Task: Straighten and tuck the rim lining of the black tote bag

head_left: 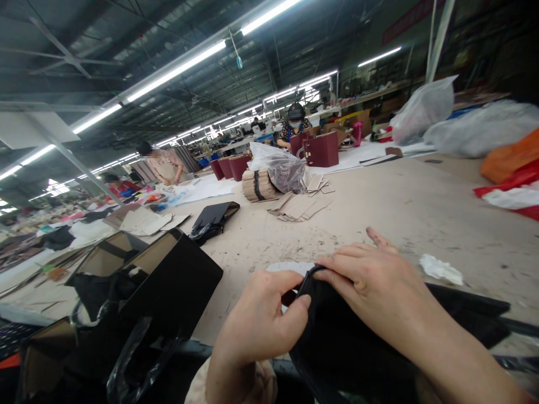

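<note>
Where the right hand (370,275) crosses, the black piece (337,331) is hidden.

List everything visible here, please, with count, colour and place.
Worktable: one, beige, centre
Boxy bags: at least two, black, lower left
Flat bag: one, black, left
Handbags: at least four, burgundy, back
Strapped cardboard bundle: one, tan, middle
Cardboard pieces: several, tan, middle
Plastic bags: several, translucent, back
Plastic heap: one, orange-red, right
Crumpled scrap: one, white, right
Tube lights: several, white, overhead
Fan: one, grey, ceiling
People: several, varied clothes, background
Workpiece: one, black, in hands
Left hand: one, bare, centre
Right hand: one, bare, centre
</note>
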